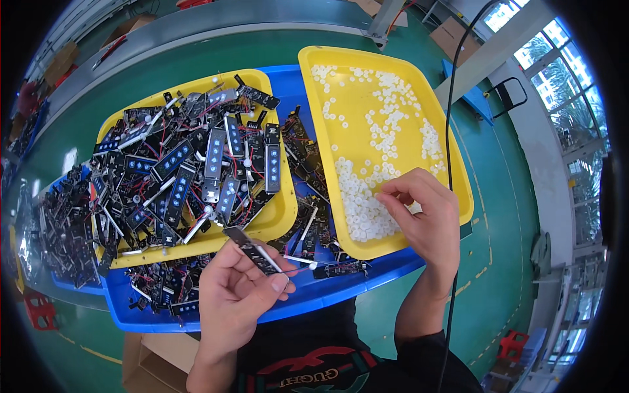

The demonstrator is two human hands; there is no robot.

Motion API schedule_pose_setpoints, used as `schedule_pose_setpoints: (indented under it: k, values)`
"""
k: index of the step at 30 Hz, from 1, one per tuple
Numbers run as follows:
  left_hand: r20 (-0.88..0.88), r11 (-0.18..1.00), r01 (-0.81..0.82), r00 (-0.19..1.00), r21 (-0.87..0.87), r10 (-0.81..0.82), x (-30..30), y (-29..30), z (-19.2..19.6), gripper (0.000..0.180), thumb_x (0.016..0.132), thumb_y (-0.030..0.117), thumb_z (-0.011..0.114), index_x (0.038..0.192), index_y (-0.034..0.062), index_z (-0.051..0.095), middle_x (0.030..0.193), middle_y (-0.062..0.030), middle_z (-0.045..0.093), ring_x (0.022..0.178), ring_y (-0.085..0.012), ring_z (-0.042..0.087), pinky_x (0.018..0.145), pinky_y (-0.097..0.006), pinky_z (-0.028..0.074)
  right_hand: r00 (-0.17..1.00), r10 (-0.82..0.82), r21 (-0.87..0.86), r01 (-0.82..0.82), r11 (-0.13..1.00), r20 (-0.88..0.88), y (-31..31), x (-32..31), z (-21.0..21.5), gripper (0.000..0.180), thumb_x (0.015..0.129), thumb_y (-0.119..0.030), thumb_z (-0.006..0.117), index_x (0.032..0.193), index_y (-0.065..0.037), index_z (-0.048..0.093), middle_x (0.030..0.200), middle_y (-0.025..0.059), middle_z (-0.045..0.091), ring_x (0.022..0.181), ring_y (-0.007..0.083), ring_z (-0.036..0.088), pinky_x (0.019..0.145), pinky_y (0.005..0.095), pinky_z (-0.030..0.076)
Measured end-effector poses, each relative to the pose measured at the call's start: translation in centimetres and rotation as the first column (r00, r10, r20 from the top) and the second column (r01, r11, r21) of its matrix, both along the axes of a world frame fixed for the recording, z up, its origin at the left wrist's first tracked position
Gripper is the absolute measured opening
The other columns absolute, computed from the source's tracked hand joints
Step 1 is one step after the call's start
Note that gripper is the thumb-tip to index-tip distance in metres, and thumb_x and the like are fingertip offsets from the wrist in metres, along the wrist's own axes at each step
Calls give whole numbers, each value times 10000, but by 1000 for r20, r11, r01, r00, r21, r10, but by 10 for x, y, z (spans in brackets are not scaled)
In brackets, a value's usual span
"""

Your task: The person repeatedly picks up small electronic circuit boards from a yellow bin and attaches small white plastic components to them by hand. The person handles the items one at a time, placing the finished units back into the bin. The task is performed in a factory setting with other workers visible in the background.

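My left hand [239,288] grips a narrow black circuit board [257,254] between thumb and fingers, in front of the left yellow tray. From the board a thin wire leads to a small white round piece [312,266], which hangs free to the right. My right hand [426,213] is over the right yellow tray [367,252], thumb and forefinger pinched just above a heap of small white rings [363,213]. Whether a ring is between those fingertips is too small to tell.
The left yellow tray [286,219] is piled with similar boards and red and black wires. Both trays rest on a blue bin [386,274] holding more boards. A black cable [448,131] hangs down past my right arm. Below stands an open cardboard box [154,363].
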State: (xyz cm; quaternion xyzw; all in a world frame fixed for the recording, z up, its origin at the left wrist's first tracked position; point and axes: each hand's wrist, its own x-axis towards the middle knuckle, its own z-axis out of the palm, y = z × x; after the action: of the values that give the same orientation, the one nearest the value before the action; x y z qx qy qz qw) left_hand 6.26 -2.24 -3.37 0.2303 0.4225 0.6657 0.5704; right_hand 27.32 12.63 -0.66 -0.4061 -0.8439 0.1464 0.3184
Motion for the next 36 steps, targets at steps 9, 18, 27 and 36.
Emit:
schedule_pose_setpoints:
  k: [9, 18, 27, 36]
  values:
    - [-237, 994, -57, 968, 93, 77, -1, -1, -3, 182, 776, -47, 736, 948, -66, 678, 859, -108, 673, 668, -113, 616, 567, -184, 442, 829, 274, -204, -413, 888, -487, -49, -32, 12, 191, 709, 76, 737, 892, 21, 721, 853, 118, 674, 734, 212, 649, 634, 282, 509]
    - [-557, 970, -60, 809, 237, 186, 2, -2, 7, 160, 768, -27, 745, 923, -37, 707, 900, -128, 668, 759, -143, 594, 656, -255, 442, 614, -39, -446, -526, 724, -788, -77, -57, -4, 307, 768, 90, 732, 1067, 49, 680, 891, 113, 653, 743, 146, 623, 641, 255, 487]
    - [-575, 960, -44, 793, 276, 202, 4, -1, 9, 172, 767, -30, 741, 936, -22, 713, 846, -100, 645, 738, -151, 593, 636, -251, 442, 750, 193, -326, -484, 812, -633, -67, -53, -7, 275, 796, 40, 731, 1068, 23, 691, 882, 113, 653, 753, 155, 620, 647, 255, 484]
    - [-768, 938, 18, 580, 345, 271, 2, 0, 9, 264, 708, -28, 800, 953, 44, 736, 843, -83, 634, 695, -146, 601, 574, -240, 455, 704, 201, -263, -492, 830, -682, -69, -54, -14, 164, 795, 59, 706, 957, 34, 692, 868, 123, 660, 747, 167, 621, 635, 255, 477]
